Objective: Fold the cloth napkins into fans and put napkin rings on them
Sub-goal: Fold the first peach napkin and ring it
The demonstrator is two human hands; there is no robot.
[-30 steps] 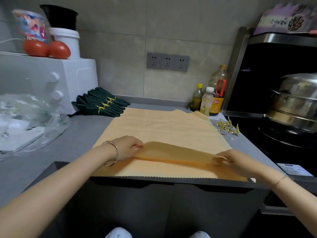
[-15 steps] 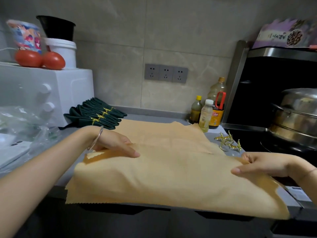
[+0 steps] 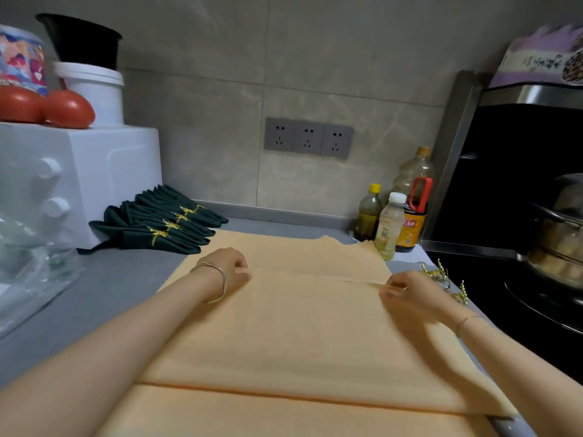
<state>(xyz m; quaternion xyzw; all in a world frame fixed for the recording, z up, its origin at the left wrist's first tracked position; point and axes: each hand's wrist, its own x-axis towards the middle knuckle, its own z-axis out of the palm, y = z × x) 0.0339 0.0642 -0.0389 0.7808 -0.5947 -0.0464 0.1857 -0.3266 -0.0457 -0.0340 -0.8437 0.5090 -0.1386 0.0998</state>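
Observation:
An orange cloth napkin (image 3: 303, 329) lies spread over the grey counter, with one wide layer folded up over the rest. My left hand (image 3: 228, 269) pinches the left end of the fold's far edge. My right hand (image 3: 407, 291) pinches the right end of that same edge. Several dark green napkins (image 3: 157, 225), folded and held by gold rings, lie in a row at the back left. Loose gold napkin rings (image 3: 444, 279) sit on the counter just beyond my right hand.
A white oven (image 3: 79, 178) carrying tomatoes (image 3: 67, 108) and tubs stands at the left, with a clear plastic bag (image 3: 28, 272) in front. Bottles (image 3: 391, 222) stand at the back right. A black stove with a steel pot (image 3: 561, 234) fills the right side.
The near part of the napkin, lifted half a second ago, now lies folded over and flat on the counter. Both hands have moved away from me to the fold's far edge.

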